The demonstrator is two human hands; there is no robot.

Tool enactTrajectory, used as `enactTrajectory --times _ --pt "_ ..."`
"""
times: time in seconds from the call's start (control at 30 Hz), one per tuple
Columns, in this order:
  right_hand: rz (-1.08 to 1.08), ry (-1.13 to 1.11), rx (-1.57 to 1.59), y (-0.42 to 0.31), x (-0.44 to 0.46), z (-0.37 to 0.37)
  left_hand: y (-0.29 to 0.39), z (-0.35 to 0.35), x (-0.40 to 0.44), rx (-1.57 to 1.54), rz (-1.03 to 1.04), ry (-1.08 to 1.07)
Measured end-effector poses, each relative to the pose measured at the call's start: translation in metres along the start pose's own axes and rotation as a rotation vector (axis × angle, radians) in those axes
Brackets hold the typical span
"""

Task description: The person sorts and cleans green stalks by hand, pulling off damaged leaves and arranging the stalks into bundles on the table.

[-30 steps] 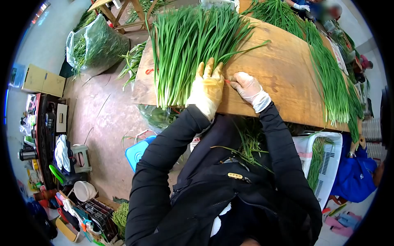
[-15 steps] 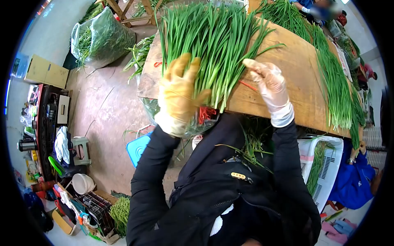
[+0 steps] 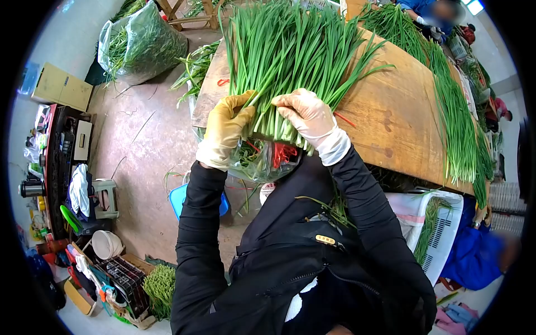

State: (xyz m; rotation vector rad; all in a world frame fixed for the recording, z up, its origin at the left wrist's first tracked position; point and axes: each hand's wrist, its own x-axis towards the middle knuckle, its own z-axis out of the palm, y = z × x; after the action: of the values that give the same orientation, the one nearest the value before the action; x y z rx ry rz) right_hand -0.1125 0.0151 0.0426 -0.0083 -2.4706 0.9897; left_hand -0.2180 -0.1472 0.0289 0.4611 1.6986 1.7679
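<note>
A wide pile of garlic chives (image 3: 301, 50) lies on the wooden table (image 3: 391, 117), its pale stalk ends toward me. At the left edge of these ends my left hand (image 3: 226, 125), in a yellow-stained glove, pinches a few stalks between thumb and forefinger. My right hand (image 3: 310, 120), in a pale glove, rests over the stalk ends with its thumb and fingertips pressed together. Whatever is in that pinch is too small to make out. Just below the table edge hang red ties (image 3: 283, 153) beside a clear plastic bag (image 3: 251, 167).
More chives (image 3: 460, 128) line the table's right side. A white crate (image 3: 441, 229) stands below, near a person in blue (image 3: 474, 251). Left on the floor are a bulging bag of greens (image 3: 148, 47), a blue lid-like object (image 3: 178, 200) and a stool (image 3: 106, 198).
My right hand has moved left from beside the pile onto the stalk ends. My left hand has shifted slightly down and left, and its spread fingers have closed into a pinch.
</note>
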Motion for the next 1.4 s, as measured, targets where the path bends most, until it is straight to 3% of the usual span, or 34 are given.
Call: enactTrajectory --times 0.1,0.17,0.27,0.53,0.63,0.8,0.9,1.0,1.1,1.17,1.23,1.4 --pt "-0.055 0.055 -0.094 -0.01 0.004 0.0 -0.003 0.002 0.002 -0.035 0.11 -0.027" --pt "-0.073 -0.022 -0.197 -0.017 0.009 -0.003 -0.006 0.004 0.002 -0.019 0.336 -0.026" --pt "-0.089 -0.204 -0.364 -0.005 0.013 0.001 -0.006 0.003 0.002 -0.024 0.294 -0.064" --pt "-0.049 -0.258 -0.374 0.002 0.017 -0.003 -0.012 -0.002 0.005 0.074 0.379 -0.111" --pt "-0.244 -0.198 -0.381 -0.006 0.022 -0.005 -0.014 -0.003 0.005 0.091 0.375 -0.118" --pt "-0.22 -0.361 -0.399 0.006 0.017 -0.003 0.003 0.003 -0.005 0.147 0.349 -0.113" --pt "-0.142 -0.416 -0.357 0.009 0.015 -0.005 0.011 0.009 -0.014 0.36 0.363 -0.061" --pt "-0.151 -0.388 -0.286 0.01 0.016 -0.004 0.006 0.012 -0.021 0.582 0.663 0.07" --pt "-0.213 -0.368 -0.287 0.012 0.016 -0.005 -0.001 0.013 -0.037 0.687 0.751 0.149" --pt "-0.213 -0.353 -0.262 0.01 0.015 -0.008 -0.015 0.014 -0.038 0.54 0.748 0.117" --pt "-0.212 -0.338 -0.235 0.01 0.014 -0.009 -0.014 0.017 -0.04 0.909 0.956 0.266" --pt "-0.223 -0.325 -0.186 0.014 0.013 -0.009 -0.008 0.036 -0.034 1.19 0.789 0.255"
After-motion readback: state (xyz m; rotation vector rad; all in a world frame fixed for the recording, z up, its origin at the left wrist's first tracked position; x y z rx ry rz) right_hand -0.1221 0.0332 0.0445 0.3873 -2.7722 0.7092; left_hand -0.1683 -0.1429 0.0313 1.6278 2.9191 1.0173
